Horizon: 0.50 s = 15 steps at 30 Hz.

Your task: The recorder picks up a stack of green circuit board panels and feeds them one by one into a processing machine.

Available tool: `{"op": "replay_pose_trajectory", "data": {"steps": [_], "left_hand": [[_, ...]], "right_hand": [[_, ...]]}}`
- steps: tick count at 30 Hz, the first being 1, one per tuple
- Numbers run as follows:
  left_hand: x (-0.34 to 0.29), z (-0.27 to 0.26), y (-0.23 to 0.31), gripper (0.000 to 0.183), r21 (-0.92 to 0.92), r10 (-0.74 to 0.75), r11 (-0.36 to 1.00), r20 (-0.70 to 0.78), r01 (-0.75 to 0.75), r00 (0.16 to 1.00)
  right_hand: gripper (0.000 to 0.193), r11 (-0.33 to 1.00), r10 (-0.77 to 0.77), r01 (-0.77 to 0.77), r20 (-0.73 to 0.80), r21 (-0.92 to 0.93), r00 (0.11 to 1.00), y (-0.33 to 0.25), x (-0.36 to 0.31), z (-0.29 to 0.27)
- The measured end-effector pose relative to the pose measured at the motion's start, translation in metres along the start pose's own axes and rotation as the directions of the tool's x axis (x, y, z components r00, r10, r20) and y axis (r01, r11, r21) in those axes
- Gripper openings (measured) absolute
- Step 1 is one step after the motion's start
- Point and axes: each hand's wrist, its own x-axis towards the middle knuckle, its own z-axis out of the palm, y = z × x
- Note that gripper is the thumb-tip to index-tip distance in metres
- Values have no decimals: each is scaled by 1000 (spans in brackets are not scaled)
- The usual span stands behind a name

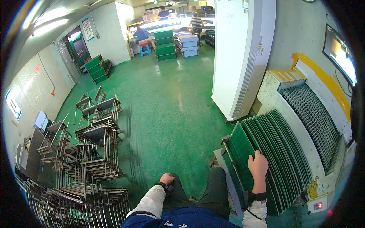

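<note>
Workroom with a glossy green floor, seen from above the seated wearer's lap; pale walls enclose it at the left and rear. Bare metal racks crowd the floor at left, some nested closely together. Toward the rear stand green crates and, just beside them, blue-grey crates; a person in blue sits near them on a blue stool, and another person in a striped top is farther back. A tall white cabinet rises right of centre. At the right edge, a wall-mounted screen hangs above a pale machine with a yellow-edged cover.

The green boards stand on edge in a fanned row in front of this machine, to the right of the wearer's knees (narrow gaps separate many of them). The right hand lies at the near end of the row, its fingers bent and touching the foremost board; whether they clamp it or merely rest against it cannot be told. The left hand rests on the left thigh, well apart from the row; its fingers appear curled, but their tips are hidden, so how far they close is unclear.
</note>
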Motion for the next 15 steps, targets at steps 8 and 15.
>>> {"op": "replay_pose_trajectory", "data": {"steps": [8, 15], "left_hand": [[2, 0, -6, 35, -35, 31, 999, 11, -31, 999], [-1, -2, 1, 35, -32, 6, 999, 18, -6, 1000]], "right_hand": [[25, 1000, -1, 1, -8, 10, 1000, -1, 0, -1], [25, 1000, -6, 6, -12, 7, 1000, 1, 0, 1]]}}
